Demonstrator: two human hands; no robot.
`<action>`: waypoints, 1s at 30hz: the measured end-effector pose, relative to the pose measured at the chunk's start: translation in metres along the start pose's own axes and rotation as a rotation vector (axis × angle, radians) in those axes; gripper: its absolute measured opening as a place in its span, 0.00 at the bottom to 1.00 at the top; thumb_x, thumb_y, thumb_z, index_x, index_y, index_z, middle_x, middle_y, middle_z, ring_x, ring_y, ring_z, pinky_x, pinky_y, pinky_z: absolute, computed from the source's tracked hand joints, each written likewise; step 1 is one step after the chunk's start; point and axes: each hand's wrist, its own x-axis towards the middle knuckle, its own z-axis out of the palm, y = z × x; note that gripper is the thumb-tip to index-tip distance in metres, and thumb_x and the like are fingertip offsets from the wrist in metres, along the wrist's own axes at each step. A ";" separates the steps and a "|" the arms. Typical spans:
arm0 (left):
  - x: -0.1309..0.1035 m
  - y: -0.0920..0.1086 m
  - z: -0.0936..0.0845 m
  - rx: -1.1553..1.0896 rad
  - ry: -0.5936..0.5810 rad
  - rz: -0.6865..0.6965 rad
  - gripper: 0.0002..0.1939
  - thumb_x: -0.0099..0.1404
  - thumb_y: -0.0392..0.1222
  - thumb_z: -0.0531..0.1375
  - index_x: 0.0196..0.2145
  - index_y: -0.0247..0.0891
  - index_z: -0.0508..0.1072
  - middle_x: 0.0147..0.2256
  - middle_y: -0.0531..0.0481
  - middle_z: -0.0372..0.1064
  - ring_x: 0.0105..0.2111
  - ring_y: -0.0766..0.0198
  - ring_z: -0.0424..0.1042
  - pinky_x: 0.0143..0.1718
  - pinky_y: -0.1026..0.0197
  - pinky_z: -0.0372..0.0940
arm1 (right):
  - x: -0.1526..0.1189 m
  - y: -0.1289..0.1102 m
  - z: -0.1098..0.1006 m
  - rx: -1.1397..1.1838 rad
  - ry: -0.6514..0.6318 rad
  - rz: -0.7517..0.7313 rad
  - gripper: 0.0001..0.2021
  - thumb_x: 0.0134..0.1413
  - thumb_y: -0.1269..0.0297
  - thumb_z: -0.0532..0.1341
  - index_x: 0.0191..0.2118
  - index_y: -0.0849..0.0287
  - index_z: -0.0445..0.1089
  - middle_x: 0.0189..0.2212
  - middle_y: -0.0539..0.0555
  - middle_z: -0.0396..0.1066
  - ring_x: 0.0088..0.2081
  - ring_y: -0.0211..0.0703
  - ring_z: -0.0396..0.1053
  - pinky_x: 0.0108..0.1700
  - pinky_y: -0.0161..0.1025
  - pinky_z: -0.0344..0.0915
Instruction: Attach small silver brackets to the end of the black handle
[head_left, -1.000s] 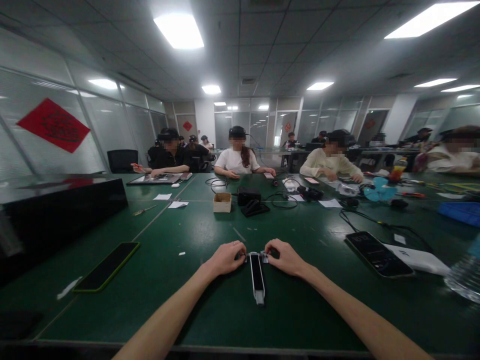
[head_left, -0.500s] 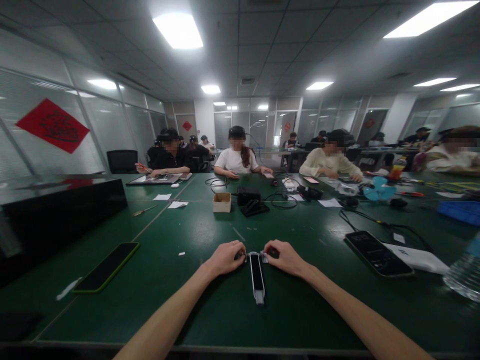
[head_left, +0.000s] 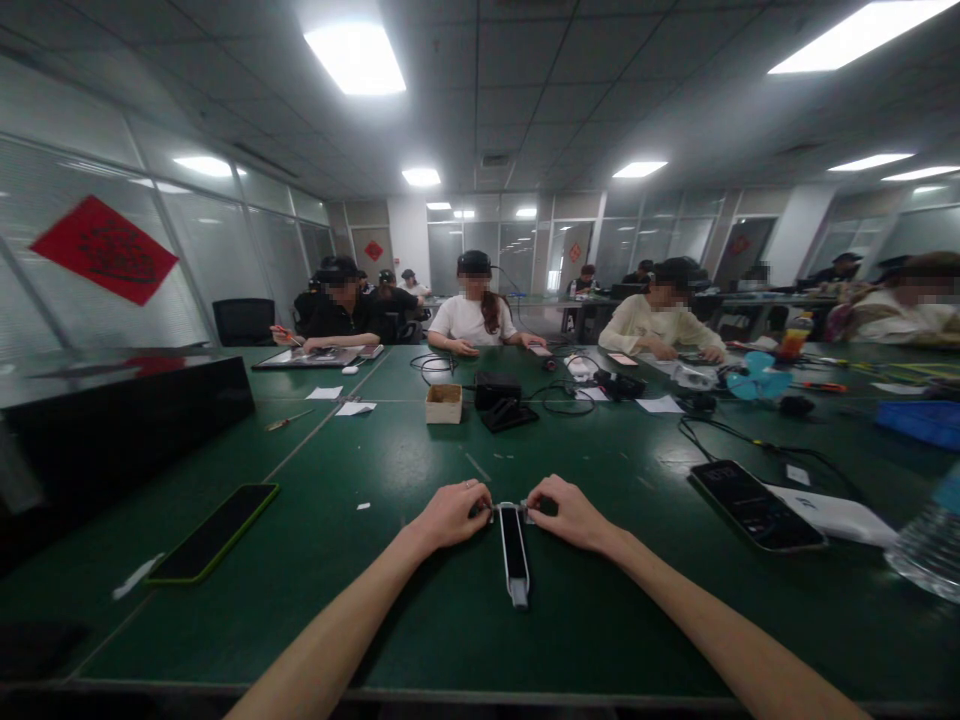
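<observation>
A narrow device with a black face and a pale rim (head_left: 514, 550) lies on the green table (head_left: 390, 640), its long side pointing toward me. Small grey pieces stick out on both sides of its far end. My left hand (head_left: 454, 514) pinches the piece on the left, fingers closed. On the other side, my right hand (head_left: 566, 513) has thumb and fingers closed on the grey piece (head_left: 531, 514) at the right. Both forearms rest low over the table's near part.
A green-edged phone (head_left: 214, 533) lies at left, a black phone (head_left: 756, 505) and a water bottle (head_left: 930, 540) at right. Farther back are a small box (head_left: 444, 404), a black device (head_left: 499, 392), cables and a blue fan (head_left: 759, 376). Several people sit across the table.
My right hand has shifted very slightly upward. The left hand and the narrow device look the same.
</observation>
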 end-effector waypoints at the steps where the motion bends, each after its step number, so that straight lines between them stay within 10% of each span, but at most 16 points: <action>1: 0.000 0.000 0.000 0.001 0.000 0.002 0.05 0.62 0.38 0.55 0.37 0.38 0.67 0.35 0.51 0.68 0.35 0.64 0.69 0.35 0.65 0.61 | 0.000 0.001 0.000 0.005 -0.005 0.007 0.07 0.53 0.59 0.59 0.34 0.57 0.70 0.34 0.52 0.69 0.37 0.42 0.64 0.39 0.40 0.62; 30: 0.000 0.001 -0.001 -0.011 -0.016 -0.008 0.05 0.63 0.38 0.55 0.38 0.38 0.67 0.36 0.51 0.69 0.35 0.64 0.69 0.36 0.64 0.61 | 0.001 0.002 0.000 -0.055 -0.035 -0.062 0.13 0.62 0.57 0.51 0.38 0.56 0.70 0.35 0.53 0.68 0.39 0.43 0.63 0.42 0.41 0.61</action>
